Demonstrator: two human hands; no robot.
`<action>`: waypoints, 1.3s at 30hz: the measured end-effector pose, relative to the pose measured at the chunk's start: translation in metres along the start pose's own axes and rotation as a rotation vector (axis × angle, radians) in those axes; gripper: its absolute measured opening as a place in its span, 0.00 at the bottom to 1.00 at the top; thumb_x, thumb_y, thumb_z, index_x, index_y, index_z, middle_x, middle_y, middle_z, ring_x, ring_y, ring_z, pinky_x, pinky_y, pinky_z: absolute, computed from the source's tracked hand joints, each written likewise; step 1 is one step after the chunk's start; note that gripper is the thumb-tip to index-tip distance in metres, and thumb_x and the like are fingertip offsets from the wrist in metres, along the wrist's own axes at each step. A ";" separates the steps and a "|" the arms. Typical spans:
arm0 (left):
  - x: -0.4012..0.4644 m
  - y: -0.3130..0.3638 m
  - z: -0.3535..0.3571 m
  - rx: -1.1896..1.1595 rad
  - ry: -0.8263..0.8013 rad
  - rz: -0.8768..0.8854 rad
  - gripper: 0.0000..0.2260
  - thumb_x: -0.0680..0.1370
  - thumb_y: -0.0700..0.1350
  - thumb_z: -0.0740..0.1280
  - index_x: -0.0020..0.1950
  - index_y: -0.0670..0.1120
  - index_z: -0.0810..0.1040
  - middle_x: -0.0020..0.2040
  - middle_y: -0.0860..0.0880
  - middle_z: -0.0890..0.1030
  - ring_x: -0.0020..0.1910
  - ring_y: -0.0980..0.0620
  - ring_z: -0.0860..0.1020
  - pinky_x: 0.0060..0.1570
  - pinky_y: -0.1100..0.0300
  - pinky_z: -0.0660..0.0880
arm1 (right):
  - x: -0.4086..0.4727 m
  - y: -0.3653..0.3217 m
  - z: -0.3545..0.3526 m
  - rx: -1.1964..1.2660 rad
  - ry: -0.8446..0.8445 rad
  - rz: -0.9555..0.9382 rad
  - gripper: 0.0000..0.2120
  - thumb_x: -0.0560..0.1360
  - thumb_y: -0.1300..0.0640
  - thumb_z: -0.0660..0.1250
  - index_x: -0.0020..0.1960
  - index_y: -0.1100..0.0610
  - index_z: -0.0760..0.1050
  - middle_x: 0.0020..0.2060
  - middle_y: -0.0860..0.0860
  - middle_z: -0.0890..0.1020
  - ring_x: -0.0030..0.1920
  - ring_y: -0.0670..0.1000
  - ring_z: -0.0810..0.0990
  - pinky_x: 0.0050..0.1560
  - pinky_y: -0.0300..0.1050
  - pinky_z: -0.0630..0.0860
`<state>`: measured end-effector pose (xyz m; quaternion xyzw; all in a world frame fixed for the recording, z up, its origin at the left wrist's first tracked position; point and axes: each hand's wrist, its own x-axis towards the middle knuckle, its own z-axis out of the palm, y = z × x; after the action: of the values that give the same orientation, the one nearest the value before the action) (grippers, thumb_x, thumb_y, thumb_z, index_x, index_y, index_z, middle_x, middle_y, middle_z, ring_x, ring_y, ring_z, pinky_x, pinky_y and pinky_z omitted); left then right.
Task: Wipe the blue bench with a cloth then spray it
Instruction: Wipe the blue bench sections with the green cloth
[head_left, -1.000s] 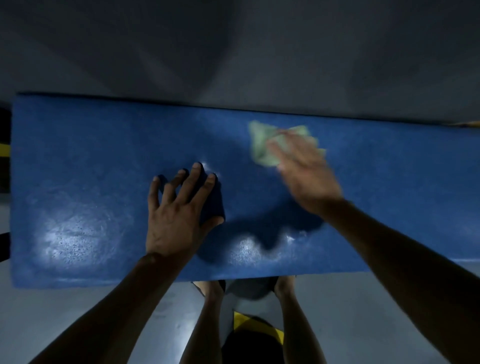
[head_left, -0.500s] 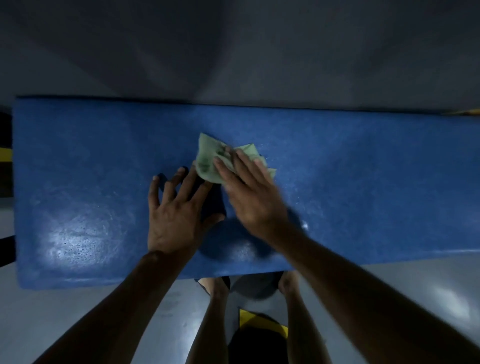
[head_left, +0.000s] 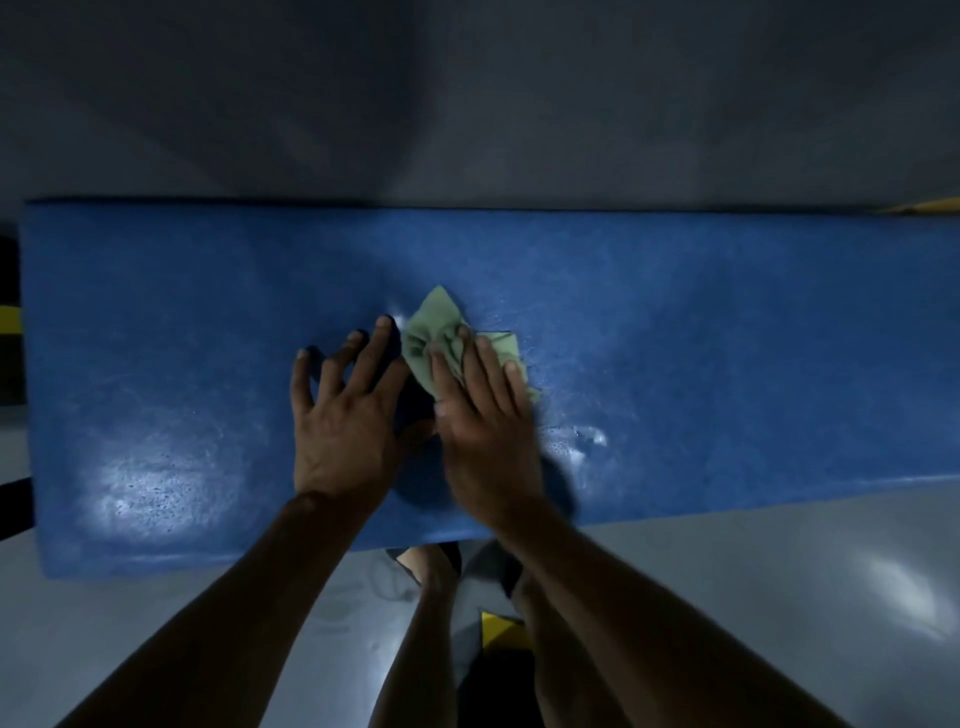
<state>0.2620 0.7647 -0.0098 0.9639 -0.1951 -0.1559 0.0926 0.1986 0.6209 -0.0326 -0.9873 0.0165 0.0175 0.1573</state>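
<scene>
Blue, lightly textured and glossy, the bench counter (head_left: 675, 338) runs across the view, with wet sheen near its front edge at left and just right of the hands. A pale green cloth (head_left: 434, 332) lies crumpled near the middle of the counter, pressed down under the right hand (head_left: 480, 415), whose fingers are laid fairly straight over it, so the grip is open and pressing rather than clamped; some blur is seen at the wrist. The left hand (head_left: 345, 421) is spread flat on the counter just beside the cloth, fingers apart, nothing held. Wiping is judged to be in hand, with spraying still to come; no spray bottle is seen. For a good pass, even pressure should be kept through the palm, the cloth flattened to cover more surface, and overlapping strokes carried out to the ends and edges, where droplets appear to remain.
</scene>
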 end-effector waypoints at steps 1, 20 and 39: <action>0.000 0.000 0.000 -0.003 0.003 -0.005 0.31 0.74 0.63 0.67 0.75 0.54 0.66 0.80 0.50 0.60 0.76 0.41 0.61 0.74 0.35 0.52 | 0.001 0.022 -0.006 -0.037 -0.055 -0.107 0.26 0.84 0.55 0.55 0.81 0.54 0.61 0.80 0.58 0.64 0.81 0.58 0.59 0.80 0.57 0.57; -0.006 0.023 -0.005 0.059 -0.015 -0.091 0.37 0.74 0.60 0.68 0.80 0.55 0.58 0.81 0.50 0.55 0.79 0.44 0.54 0.75 0.36 0.43 | -0.078 0.132 -0.045 0.103 -0.114 0.033 0.21 0.85 0.53 0.56 0.77 0.53 0.69 0.75 0.49 0.69 0.77 0.40 0.61 0.78 0.54 0.62; -0.088 0.009 -0.002 0.035 0.033 -0.092 0.28 0.77 0.47 0.70 0.76 0.51 0.67 0.77 0.48 0.66 0.74 0.41 0.65 0.74 0.37 0.51 | -0.137 0.155 -0.050 -0.119 -0.110 -0.078 0.35 0.75 0.66 0.66 0.80 0.55 0.62 0.77 0.59 0.66 0.78 0.60 0.61 0.73 0.63 0.67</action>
<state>0.1826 0.7929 0.0173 0.9757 -0.1517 -0.1407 0.0716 0.0574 0.4619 -0.0273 -0.9923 -0.0318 0.0663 0.0994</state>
